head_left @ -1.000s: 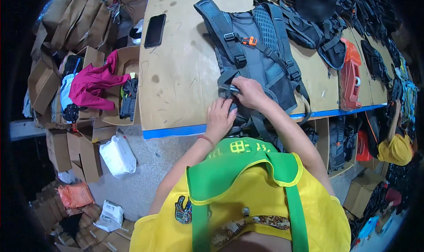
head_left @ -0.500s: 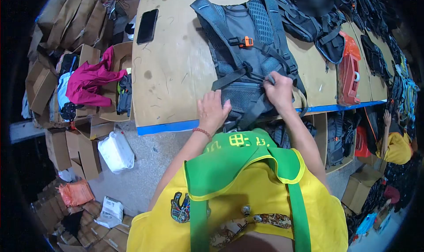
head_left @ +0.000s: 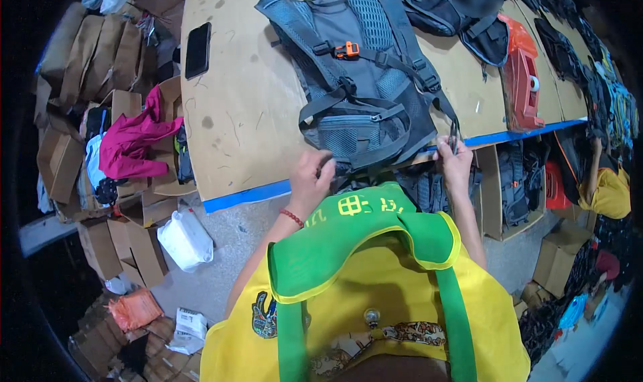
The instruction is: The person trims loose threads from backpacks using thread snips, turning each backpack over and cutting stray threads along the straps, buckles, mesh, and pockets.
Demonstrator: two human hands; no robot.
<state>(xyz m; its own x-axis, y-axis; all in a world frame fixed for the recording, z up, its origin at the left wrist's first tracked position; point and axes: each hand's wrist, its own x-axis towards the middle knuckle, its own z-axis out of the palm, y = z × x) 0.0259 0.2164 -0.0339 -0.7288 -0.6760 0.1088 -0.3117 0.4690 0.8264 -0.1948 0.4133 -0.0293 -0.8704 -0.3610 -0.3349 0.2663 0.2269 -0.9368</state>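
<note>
A grey-blue backpack (head_left: 358,107) lies on the cardboard-covered table with its padded shoulder straps and mesh back panel facing up. An orange buckle (head_left: 347,50) joins its chest strap. Near the table edge, by the bag's lower left corner, my left hand (head_left: 312,179) has its fingers curled closed; what they hold, if anything, is hidden. At the bag's lower right, my right hand (head_left: 456,166) pinches a thin dark strap (head_left: 453,124) that runs down from the shoulder strap. A waist strap loops over the zipped mesh pocket (head_left: 348,135).
A phone (head_left: 198,50) lies on the table's left side. To the right stand a red tape dispenser (head_left: 524,90) and more black bags (head_left: 435,10). Open cartons (head_left: 130,244) and a white package (head_left: 185,241) are on the floor. Another person in yellow (head_left: 611,193) is at far right.
My right hand has left the mesh pocket and moved right and down to a side strap. My left hand has come off the pocket towards the table edge, its fingers now curled.
</note>
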